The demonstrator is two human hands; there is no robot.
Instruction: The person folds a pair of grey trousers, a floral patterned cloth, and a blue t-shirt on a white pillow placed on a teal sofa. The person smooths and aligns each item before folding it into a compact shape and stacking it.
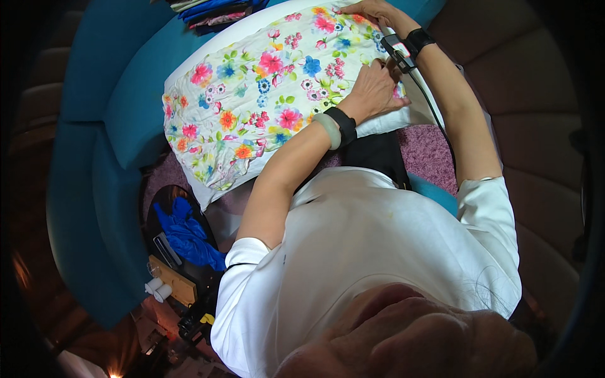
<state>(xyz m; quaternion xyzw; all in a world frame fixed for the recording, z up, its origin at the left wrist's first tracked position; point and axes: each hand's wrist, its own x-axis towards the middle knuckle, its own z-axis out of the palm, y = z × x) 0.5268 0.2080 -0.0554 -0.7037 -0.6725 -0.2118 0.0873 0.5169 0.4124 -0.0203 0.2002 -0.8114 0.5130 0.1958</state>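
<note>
A white cloth (246, 69) with a bright flower print lies spread over a white-covered surface (189, 179). Near its right edge is my left hand (372, 91), palm down, with a bit of the printed cloth showing between the thumb and the curled fingers. A pale green bangle (329, 131) and a black band circle that wrist. My right hand (370, 11) reaches to the cloth's far right corner, fingers stretched out along its edge. At my right wrist sit a black strap and a small black device (398, 51) with a dark cable. Creases run through the cloth's left end.
Folded clothes (217, 14) are stacked beyond the far edge. A teal sofa (101, 164) curves along the left. Blue fabric (186, 233) lies on a dark seat at lower left, near a wooden box (173, 280) and white cups (157, 290). Purple carpet (428, 154) shows below.
</note>
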